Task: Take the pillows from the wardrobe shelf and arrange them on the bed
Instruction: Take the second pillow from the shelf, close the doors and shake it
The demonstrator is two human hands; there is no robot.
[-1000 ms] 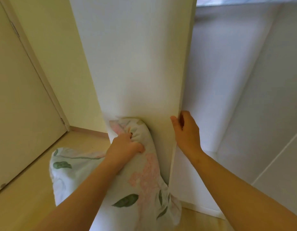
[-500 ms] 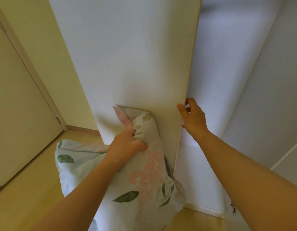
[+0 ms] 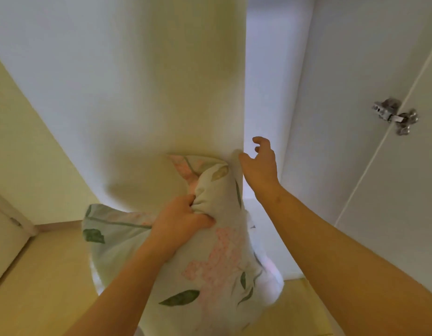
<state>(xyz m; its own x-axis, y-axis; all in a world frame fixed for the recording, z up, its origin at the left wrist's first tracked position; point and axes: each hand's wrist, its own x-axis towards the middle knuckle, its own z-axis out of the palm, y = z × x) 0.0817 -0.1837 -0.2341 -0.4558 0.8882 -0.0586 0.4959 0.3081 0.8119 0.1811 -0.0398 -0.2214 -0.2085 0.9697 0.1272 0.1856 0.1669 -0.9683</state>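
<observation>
Gripping a bunched fold of the floral pillow [image 3: 210, 258], my left hand [image 3: 178, 221] has its fingers clamped tight — the pillow hangs against the white wardrobe door [image 3: 142, 93]. Beyond it my right hand [image 3: 261, 166] sits at the door's edge, fingers loosely spread, holding nothing — a metal hinge [image 3: 394, 116] shows farther right.
</observation>
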